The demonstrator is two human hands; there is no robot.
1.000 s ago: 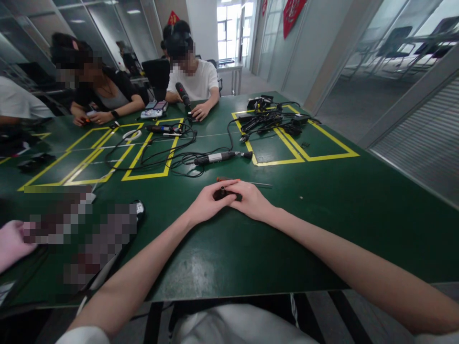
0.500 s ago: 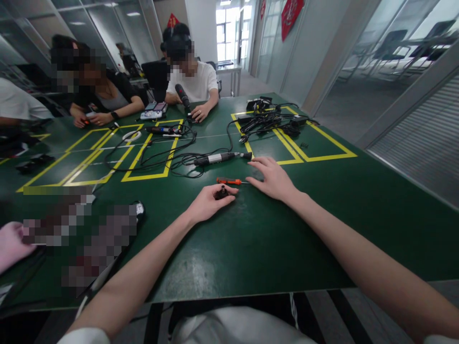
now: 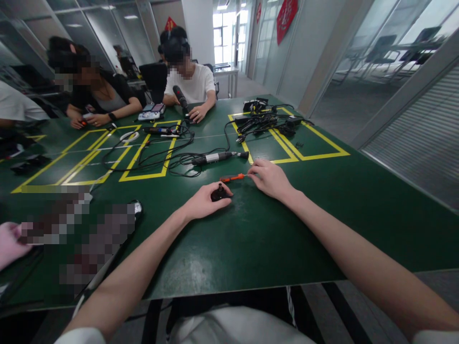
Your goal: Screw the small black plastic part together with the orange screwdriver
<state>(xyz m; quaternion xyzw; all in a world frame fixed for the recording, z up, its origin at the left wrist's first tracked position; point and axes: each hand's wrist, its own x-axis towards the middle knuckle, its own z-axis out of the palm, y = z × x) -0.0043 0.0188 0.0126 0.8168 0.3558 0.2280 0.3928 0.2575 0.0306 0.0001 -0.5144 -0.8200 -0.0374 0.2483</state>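
My left hand (image 3: 204,203) curls around a small dark part with a short upright stub (image 3: 219,193), at the middle of the table. Just beyond it lies a screwdriver (image 3: 233,178) with an orange and black handle and a thin metal shaft pointing right. The fingertips of my right hand (image 3: 271,179) are pinched together on the tip end of that shaft. Behind both hands rests a corded grey and black power screwdriver (image 3: 214,157), its black nose toward the right.
A heap of black cables and adapters (image 3: 263,119) lies at the far right within yellow tape. Another corded tool (image 3: 161,130) and loose cords are at the back left. Two people sit across the table; a person's hand (image 3: 14,243) and blurred-out flat objects (image 3: 103,239) are at left.
My right hand has gone from spread fingers beside the screwdriver to a pinch on its shaft. The screwdriver has tilted slightly, shaft end away from me. My left hand stays around the dark part.
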